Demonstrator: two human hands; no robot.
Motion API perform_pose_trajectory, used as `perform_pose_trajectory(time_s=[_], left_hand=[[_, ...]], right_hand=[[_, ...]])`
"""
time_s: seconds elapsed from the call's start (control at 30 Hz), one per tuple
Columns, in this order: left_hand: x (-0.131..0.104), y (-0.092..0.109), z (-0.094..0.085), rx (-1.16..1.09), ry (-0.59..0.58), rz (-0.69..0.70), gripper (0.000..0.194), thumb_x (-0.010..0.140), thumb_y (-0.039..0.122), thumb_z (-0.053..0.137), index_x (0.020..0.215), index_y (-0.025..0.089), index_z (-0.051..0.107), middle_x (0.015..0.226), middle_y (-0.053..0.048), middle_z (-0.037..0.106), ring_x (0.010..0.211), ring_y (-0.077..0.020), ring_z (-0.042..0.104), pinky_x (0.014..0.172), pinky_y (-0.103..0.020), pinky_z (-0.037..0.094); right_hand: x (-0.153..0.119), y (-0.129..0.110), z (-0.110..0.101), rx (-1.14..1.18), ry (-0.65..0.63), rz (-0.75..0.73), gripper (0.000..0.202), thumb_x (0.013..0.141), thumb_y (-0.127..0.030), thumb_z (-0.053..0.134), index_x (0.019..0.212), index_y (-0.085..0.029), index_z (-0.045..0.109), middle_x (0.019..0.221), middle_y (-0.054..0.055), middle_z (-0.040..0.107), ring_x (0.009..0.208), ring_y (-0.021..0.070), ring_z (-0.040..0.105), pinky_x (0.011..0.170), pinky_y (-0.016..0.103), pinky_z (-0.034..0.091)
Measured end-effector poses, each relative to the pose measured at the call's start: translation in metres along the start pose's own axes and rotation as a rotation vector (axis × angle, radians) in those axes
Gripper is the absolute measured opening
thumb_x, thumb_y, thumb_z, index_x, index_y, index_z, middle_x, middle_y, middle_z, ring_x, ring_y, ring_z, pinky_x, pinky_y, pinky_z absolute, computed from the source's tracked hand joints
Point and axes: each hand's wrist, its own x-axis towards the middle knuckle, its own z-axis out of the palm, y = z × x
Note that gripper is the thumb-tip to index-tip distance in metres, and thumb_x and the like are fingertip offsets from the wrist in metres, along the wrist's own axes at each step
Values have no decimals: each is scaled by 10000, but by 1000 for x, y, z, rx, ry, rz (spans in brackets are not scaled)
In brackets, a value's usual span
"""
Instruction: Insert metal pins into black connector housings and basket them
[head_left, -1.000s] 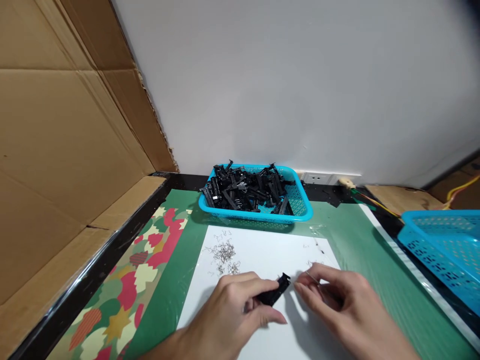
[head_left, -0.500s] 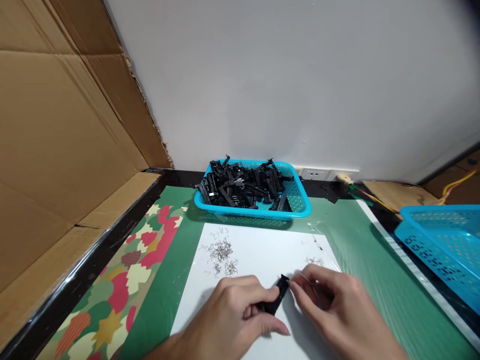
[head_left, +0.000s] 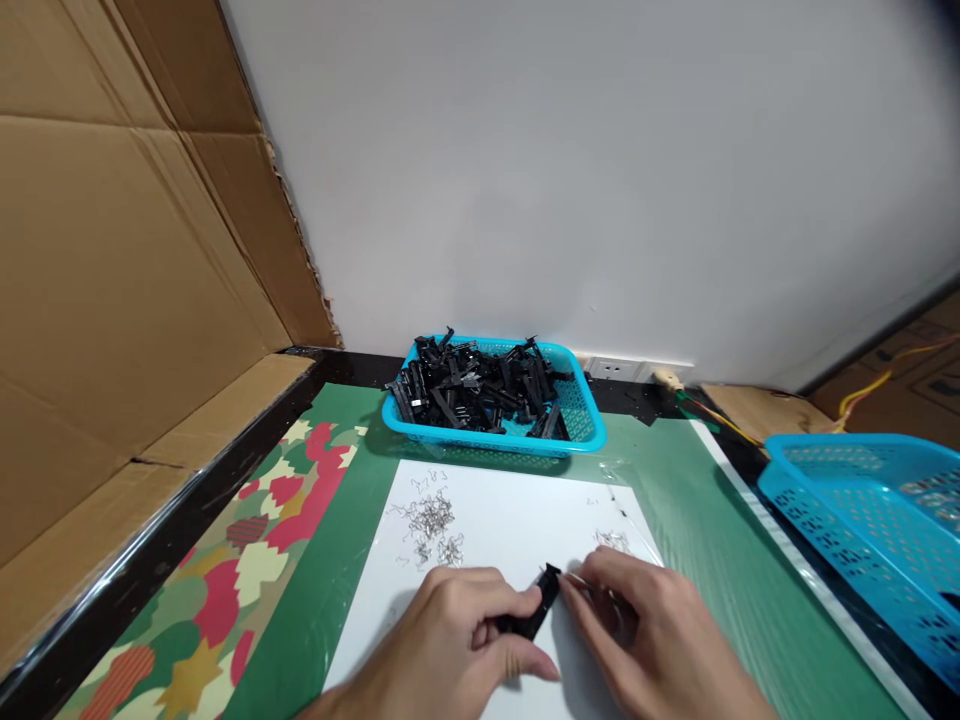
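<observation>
My left hand (head_left: 457,640) is closed round a black plastic part (head_left: 541,603) above the white sheet (head_left: 510,510). At the part's upper end, the fingertips of my right hand (head_left: 645,630) are pinched together on a thin metal piece (head_left: 576,577), partly hidden by the fingers. Small bent wire pieces lie in a pile (head_left: 431,518) on the left of the sheet, and a smaller pile (head_left: 613,541) lies beyond my right hand.
A blue basket (head_left: 487,438) full of black parts stands at the back by the wall. Another blue basket (head_left: 832,490) is at the right. Cardboard (head_left: 127,290) rises on the left. Cables (head_left: 724,420) run from a wall socket (head_left: 615,369).
The whole view has shifted, so baskets and sheet appear slightly lower and further left. Both hands keep their hold, with the right fingertips still at the black part's upper end.
</observation>
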Motion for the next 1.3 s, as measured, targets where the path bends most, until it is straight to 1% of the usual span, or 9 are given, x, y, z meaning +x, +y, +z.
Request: perform_pose_trajectory(time_s=[0.13,0.27,0.33,0.5,0.6,0.8,0.93,1.1,1.3], left_hand=[[2,3,0,-65,12,-25,92,854,210,839,931,199,888,725,-8,664,668,-138,521,659,-262,418],[3,3,0,-120,22,-56,110,853,197,819,936,190,891,743,-24,680,673,-144,522,660,-265,431],[3,3,0,-122,23,-54,116,853,191,813,937,194,894,744,-26,682,673,-145,520,656,-267,429],[2,4,0,-97,11,-41,95,843,181,828,905,211,893,721,-7,656,677,-146,518,661,-273,418],[1,4,-1,-81,7,-29,99,858,177,821,913,219,893,721,0,654,683,-145,520,682,-277,419],[-2,6,-3,-63,11,-6,106,877,181,824,947,229,886,775,-5,708,734,-159,594,710,-281,443],[-4,10,-4,-83,5,6,135,908,176,797,984,245,884,867,-15,788,803,-176,668,760,-282,481],[-5,13,-6,-104,-10,-1,149,941,173,757,961,247,885,904,-12,816,802,-179,707,771,-286,510],[-3,12,-6,-107,-4,-3,208,929,123,725,1023,225,880,908,-20,833,811,-186,727,793,-290,544]], right_hand=[[4,-1,-19,24,0,-25,366,1067,-353,534,793,-214,733,710,33,688,608,166,633,566,280,481],[7,4,-32,96,102,-159,310,1080,-315,506,1133,-261,807,1063,87,785,915,215,775,763,281,633],[7,5,-33,139,154,-189,290,1065,-318,543,1166,-275,812,1181,92,787,1017,227,787,829,274,649],[7,2,-20,352,206,29,312,1059,-438,596,970,-248,827,927,57,822,811,207,806,686,218,643],[7,1,-9,455,210,110,326,1047,-471,627,947,-230,822,929,59,824,826,213,805,724,233,648],[7,-2,1,452,195,114,312,1033,-469,651,981,-223,837,919,62,826,790,212,793,697,256,634],[7,-3,0,436,187,117,313,1040,-465,640,953,-229,827,931,52,828,803,205,791,714,255,629],[8,-6,-3,398,176,121,302,1047,-436,633,930,-233,823,905,40,826,772,193,782,685,253,616],[5,-7,2,343,249,90,261,1028,-386,656,926,-240,847,923,41,851,771,212,811,694,284,649]])
